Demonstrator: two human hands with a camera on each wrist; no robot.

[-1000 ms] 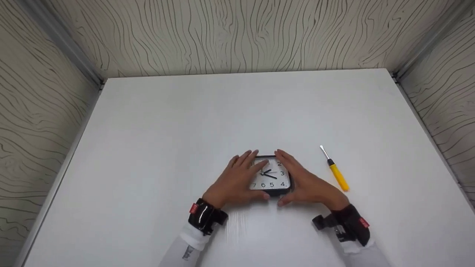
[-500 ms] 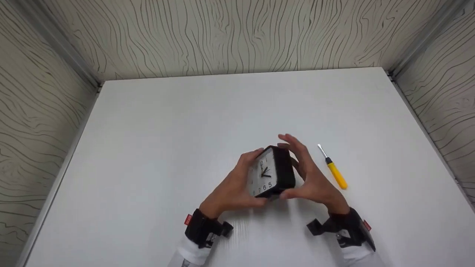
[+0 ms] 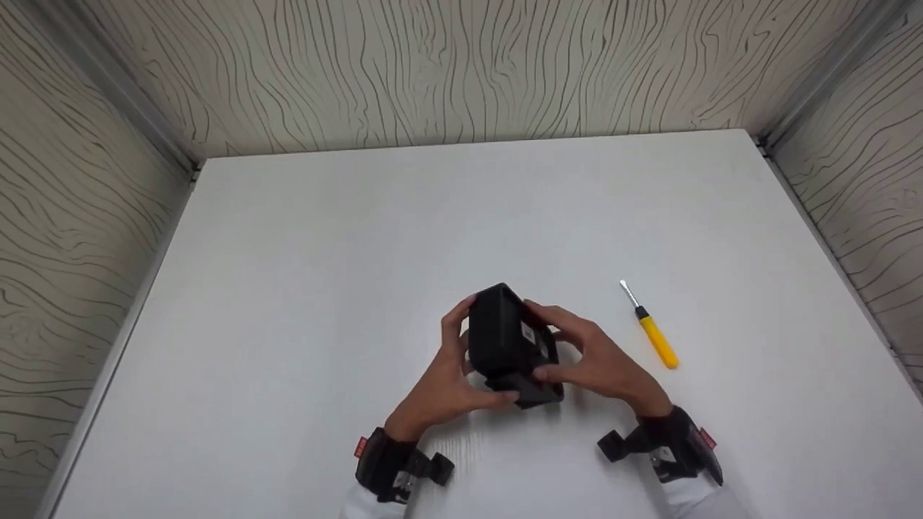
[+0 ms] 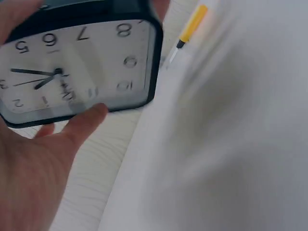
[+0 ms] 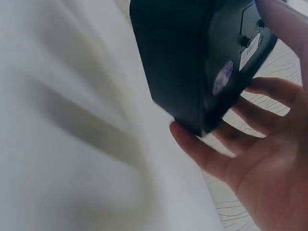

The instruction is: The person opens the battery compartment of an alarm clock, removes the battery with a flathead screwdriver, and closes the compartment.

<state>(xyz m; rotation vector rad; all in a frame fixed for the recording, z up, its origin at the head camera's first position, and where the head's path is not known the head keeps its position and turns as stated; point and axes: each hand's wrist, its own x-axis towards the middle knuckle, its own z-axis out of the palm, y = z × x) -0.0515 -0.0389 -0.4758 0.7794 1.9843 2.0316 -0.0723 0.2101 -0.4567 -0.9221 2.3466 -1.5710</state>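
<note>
A square black desk clock point(image 3: 492, 335) is held up between both hands, turned so its side and back show in the head view. My left hand point(image 3: 441, 386) grips it from the left, thumb along the lower edge and fingers behind the far side. In the left wrist view its white dial point(image 4: 89, 62) with black numerals appears upside down. My right hand point(image 3: 606, 360) holds it from the right, with the thumb on the back and fingers at the upper edge. The right wrist view shows the clock's back with small knobs, a barcode label point(image 5: 249, 52) and a purple sticker point(image 5: 223, 77).
A flat-blade screwdriver point(image 3: 655, 337) with a yellow and black handle lies on the white table point(image 3: 324, 274), right of the right hand. Walls point(image 3: 461, 72) with a wood-line pattern rise behind the table and at both sides.
The clock lay face up between the hands, then was lifted and tilted. It has now been turned over so its back faces right. The screwdriver has stayed in place.
</note>
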